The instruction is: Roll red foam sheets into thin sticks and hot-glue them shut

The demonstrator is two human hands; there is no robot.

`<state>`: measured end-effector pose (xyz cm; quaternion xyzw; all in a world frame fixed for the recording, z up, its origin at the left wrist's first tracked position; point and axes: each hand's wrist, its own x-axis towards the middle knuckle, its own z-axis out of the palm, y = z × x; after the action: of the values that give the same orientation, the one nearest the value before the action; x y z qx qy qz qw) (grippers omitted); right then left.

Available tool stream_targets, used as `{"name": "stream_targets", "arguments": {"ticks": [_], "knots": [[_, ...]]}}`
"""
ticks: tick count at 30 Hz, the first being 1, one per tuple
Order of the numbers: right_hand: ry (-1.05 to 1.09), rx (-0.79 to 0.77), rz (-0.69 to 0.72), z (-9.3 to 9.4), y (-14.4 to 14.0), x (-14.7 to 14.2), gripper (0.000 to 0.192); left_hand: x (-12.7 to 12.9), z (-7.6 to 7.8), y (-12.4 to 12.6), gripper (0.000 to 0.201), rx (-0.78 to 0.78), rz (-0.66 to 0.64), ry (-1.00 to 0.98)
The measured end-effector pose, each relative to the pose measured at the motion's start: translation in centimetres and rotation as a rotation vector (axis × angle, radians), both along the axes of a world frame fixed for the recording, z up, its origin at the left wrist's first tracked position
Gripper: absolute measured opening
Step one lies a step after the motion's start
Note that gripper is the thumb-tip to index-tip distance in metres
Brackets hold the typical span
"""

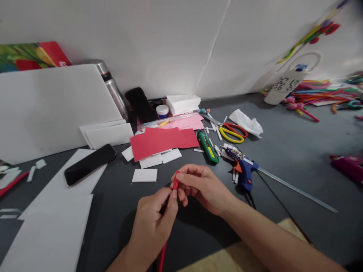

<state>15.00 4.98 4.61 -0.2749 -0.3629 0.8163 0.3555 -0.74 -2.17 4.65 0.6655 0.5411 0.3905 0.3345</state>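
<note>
Between both hands, low at the middle of the dark table [297, 151], a thin red strip [176, 184] stands nearly upright. The right hand [202, 187] pinches its top end with fingertips pressed together; the left hand [155, 221] is closed around it just below, thumb along the strip, and the strip's lower part trails down past the wrist. Just beyond the hands lie small white foam pieces [144, 175] and a red sheet [161, 141] over pink paper. Right of that sit a green cutter [208, 146], scissors [231, 132] and a blue glue gun [245, 172], the gun nearest the right hand. A black phone [90, 164] rests on a white board [53, 223] to the left. Colourful pipe cleaners [323, 94] lie well apart at the far right.
</note>
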Motion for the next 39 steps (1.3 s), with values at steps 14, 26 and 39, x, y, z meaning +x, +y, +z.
{"name": "stream_targets", "arguments": {"ticks": [14, 26, 39], "knots": [[0.031, -0.002, -0.014, 0.2, -0.2, -0.2, 0.017, -0.1, -0.5, 0.4, 0.025, 0.048, 0.013, 0.021], [0.024, -0.079, 0.042, 0.2, 0.3, 0.2, 0.017, -0.3, -0.5, 0.6, 0.028, -0.58, -0.057, -0.676], [-0.065, -0.099, -0.025, 0.1, 0.1, -0.1, 0.022, -0.6, -1.5, 1.4, 0.025, -0.809, -0.037, -1.193]]}}
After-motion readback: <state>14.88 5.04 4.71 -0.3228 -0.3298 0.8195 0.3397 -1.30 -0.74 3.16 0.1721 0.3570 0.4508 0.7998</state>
